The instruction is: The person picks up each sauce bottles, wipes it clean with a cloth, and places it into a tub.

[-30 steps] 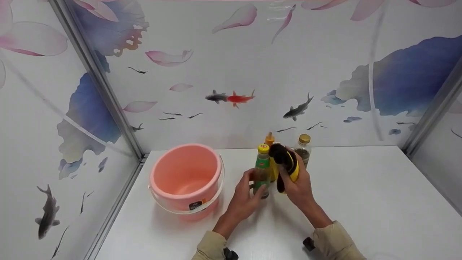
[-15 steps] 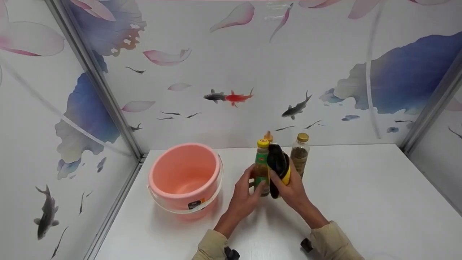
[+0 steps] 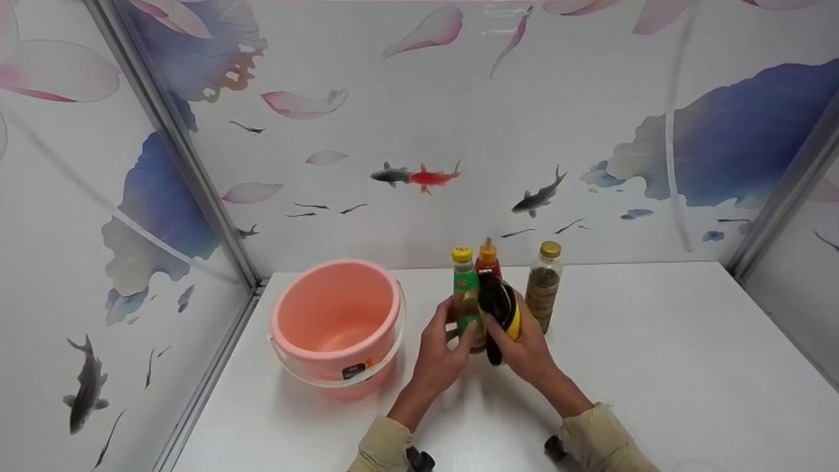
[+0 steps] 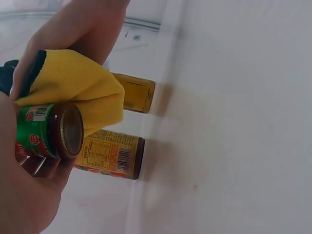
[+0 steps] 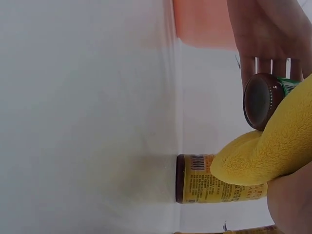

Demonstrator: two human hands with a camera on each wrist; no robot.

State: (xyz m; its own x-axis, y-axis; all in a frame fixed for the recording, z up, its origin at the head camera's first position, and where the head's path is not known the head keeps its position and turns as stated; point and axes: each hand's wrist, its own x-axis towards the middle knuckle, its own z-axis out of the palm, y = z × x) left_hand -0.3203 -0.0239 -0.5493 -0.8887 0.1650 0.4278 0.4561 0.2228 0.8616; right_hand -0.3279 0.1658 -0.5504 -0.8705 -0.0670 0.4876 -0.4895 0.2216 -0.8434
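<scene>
My left hand grips a glass sauce bottle with a green label and yellow cap. In the left wrist view the base of this bottle hangs clear of the table. A folded yellow and black cloth is in my right hand, its thumb across the black side. The yellow plush cloth lies against the bottle's side in the right wrist view. Just behind stands a red squeeze bottle with an orange nozzle, partly hidden by the cloth.
A pink bucket with a white handle stands left of my hands. On the right is a bottle with a gold cap. White panels printed with fish and petals enclose the white table at the back and sides.
The cloth has moved left and slightly down to the green-labelled bottle, which has shifted a little left and up. More of the gold-capped bottle and the red squeeze bottle shows.
</scene>
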